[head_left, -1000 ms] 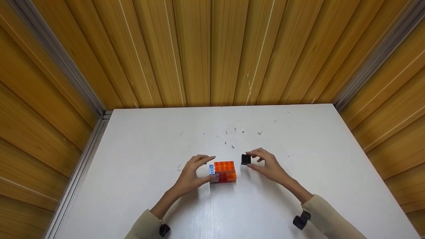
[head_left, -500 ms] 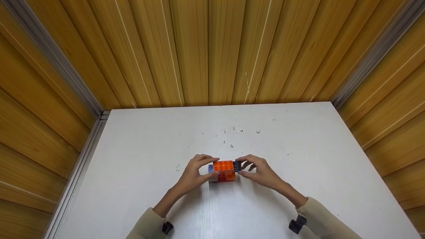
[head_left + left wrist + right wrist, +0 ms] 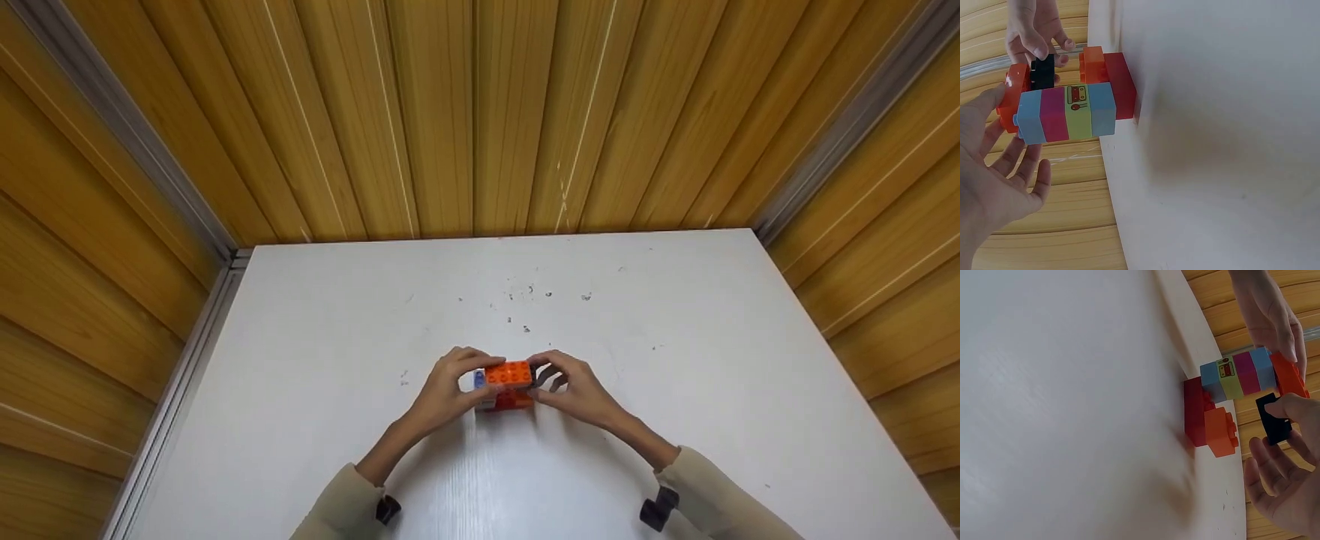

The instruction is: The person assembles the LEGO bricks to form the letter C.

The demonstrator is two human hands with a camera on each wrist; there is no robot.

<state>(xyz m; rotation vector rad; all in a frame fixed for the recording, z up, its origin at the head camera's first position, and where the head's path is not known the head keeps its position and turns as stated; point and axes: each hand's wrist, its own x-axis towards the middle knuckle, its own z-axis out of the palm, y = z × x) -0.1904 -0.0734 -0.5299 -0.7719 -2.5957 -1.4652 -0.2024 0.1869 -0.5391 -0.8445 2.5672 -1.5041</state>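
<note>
A stack of toy building bricks stands on the white table. In the left wrist view its red base brick carries a small orange brick and a column of blue, yellow, magenta and blue bricks. A long orange brick caps the column and juts out to the right. My left hand pinches that top brick between thumb and fingers. Between thumb and fingers my right hand grips a black brick, close under the overhanging end and above the small orange brick.
The white table has dark scuff marks beyond the stack. Wood-look panel walls rise behind and at both sides. A black wrist camera sits by the right sleeve, another by the left.
My right hand has moved left, bringing the black brick from beside the stack to beneath the top brick's overhang. My left hand has shifted slightly right along the top orange brick.
</note>
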